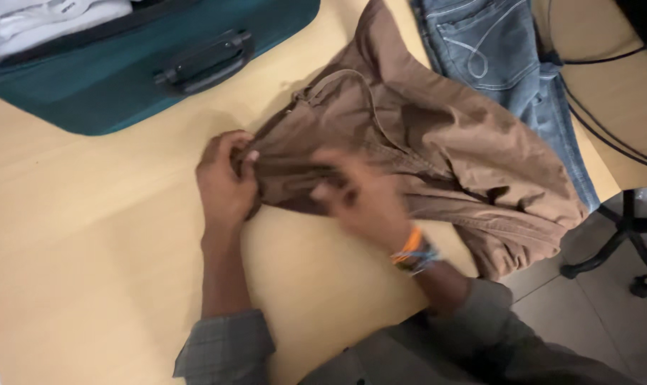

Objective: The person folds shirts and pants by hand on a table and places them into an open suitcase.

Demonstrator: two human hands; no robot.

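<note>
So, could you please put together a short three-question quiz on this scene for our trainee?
1. True or false: both hands rest on the brown garment.
2. What lies beside it at the table's far right: A) blue jeans B) a towel?
3. What colour is the suitcase?

Key: 1 true: left hand and right hand grip its near edge. 2 A. 3 teal.

Bare table (88,235) lies open toward its near-left edge; a teal suitcase (124,78) blocks the far-left corner, and jeans (494,50) crowd the far-right edge.
</note>
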